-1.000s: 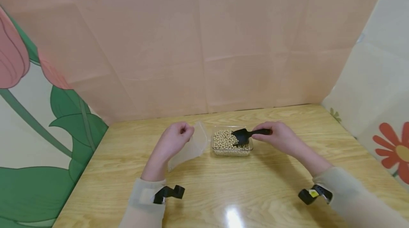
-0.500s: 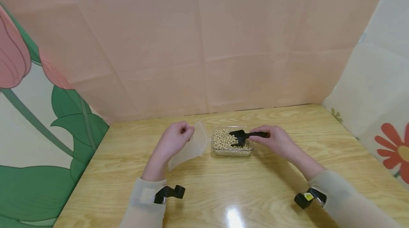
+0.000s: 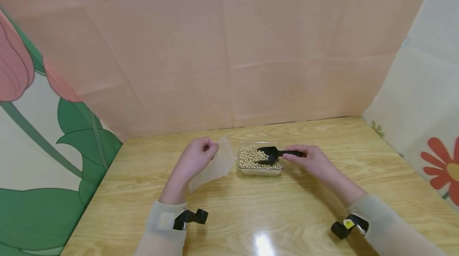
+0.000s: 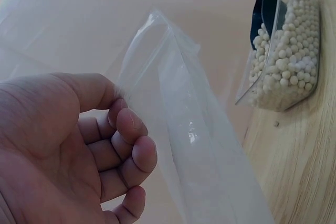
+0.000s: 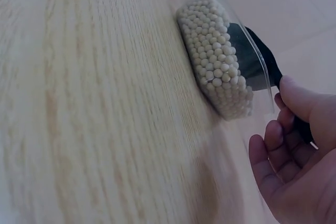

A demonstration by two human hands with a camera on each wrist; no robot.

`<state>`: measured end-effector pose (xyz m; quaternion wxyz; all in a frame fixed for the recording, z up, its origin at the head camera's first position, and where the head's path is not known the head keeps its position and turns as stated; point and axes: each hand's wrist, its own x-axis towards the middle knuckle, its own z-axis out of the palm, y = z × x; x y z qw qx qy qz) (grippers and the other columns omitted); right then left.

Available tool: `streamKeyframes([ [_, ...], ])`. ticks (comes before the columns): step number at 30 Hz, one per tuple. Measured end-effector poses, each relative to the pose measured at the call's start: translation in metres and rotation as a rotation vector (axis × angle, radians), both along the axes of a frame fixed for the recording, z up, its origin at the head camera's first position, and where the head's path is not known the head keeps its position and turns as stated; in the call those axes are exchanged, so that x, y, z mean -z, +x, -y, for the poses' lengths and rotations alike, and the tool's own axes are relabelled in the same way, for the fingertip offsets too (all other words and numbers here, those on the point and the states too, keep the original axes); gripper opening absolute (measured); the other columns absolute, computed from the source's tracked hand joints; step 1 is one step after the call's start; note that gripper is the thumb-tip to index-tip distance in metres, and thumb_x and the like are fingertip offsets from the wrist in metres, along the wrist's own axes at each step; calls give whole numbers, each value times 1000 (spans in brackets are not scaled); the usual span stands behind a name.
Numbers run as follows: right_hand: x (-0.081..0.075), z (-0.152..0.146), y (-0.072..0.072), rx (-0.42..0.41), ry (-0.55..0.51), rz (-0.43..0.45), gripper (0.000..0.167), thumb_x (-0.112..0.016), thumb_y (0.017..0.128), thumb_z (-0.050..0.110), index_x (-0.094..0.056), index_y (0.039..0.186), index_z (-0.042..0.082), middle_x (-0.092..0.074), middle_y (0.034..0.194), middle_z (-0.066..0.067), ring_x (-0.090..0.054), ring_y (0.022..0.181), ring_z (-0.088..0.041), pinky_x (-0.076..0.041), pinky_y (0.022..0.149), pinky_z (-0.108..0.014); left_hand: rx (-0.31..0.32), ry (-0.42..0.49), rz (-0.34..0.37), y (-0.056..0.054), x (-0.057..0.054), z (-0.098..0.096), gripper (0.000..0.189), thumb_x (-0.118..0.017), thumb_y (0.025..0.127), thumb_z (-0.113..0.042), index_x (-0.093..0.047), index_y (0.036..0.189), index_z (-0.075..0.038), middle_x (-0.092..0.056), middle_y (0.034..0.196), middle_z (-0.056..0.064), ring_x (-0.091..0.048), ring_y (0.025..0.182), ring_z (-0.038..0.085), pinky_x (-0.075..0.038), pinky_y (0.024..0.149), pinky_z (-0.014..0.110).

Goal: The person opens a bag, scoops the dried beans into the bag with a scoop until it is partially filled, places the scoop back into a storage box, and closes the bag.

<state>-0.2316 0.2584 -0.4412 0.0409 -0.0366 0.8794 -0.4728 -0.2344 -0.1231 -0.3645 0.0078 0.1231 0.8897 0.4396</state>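
My left hand (image 3: 196, 159) pinches the top edge of a clear plastic zip bag (image 4: 194, 124) between thumb and forefinger. The bag hangs with its mouth parted, just left of a clear plastic box (image 3: 261, 171). Pale round soybeans (image 3: 249, 157) fill much of that box. With my right hand (image 3: 311, 160) I grip the handle of a small black scoop (image 3: 270, 154). Its blade lies in the beans at the right side of the box, some beans on it. In the right wrist view the scoop (image 5: 252, 56) shows through the box's clear wall.
The box and bag are over a wood-grain table (image 3: 229, 216). A pink sheet (image 3: 229, 48) hangs behind the table's far edge. Patterned walls with flowers stand at both sides. One small bean-like bit (image 4: 276, 124) lies on the table beside the box.
My right hand has lowered slightly, and the scoop's blade has tilted flatter and moved a little within the beans. My left hand and the bag stay in place.
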Motion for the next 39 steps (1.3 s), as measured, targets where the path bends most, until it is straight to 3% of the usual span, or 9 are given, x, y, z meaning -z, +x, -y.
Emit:
streamKeyframes([
  [6, 5, -1, -1, 14, -42, -2, 55, -80, 99, 55, -77, 138, 16, -71, 140, -12, -59, 103, -28, -52, 80, -39, -1, -4, 0, 0, 0, 0, 33, -61, 113, -25, -61, 83, -11, -58, 76, 4, -41, 61, 19, -36, 60, 35],
  [12, 6, 0, -1, 28, -106, 11, 54, -80, 101, 51, -76, 140, 15, -71, 138, -11, -59, 106, -26, -52, 84, -38, 2, 0, 1, -1, 0, 0, 33, -61, 113, -25, -61, 83, -11, -57, 76, 4, -40, 60, 19, -36, 59, 35],
  [18, 6, 2, -1, 41, -154, 32, 60, -79, 102, 50, -71, 147, 12, -69, 145, -14, -61, 121, -26, -52, 93, -37, 7, -7, -2, -3, 2, 0, 33, -60, 113, -25, -61, 83, -11, -58, 76, 4, -41, 61, 19, -36, 59, 35],
  [26, 3, 4, 3, 46, -233, 59, 66, -77, 103, 49, -63, 155, 10, -61, 156, -19, -61, 135, -38, -39, 120, -63, 12, -9, -1, -4, 4, 0, 32, -59, 113, -25, -61, 84, -12, -58, 76, 4, -40, 61, 18, -36, 59, 35],
  [39, -25, 19, 9, 11, -230, 43, 65, -78, 102, 51, -66, 152, 11, -65, 151, -17, -60, 138, -39, -28, 122, -75, -3, -27, -1, -5, 5, 0, 32, -59, 112, -27, -62, 84, -13, -58, 77, 3, -41, 62, 19, -36, 60, 35],
])
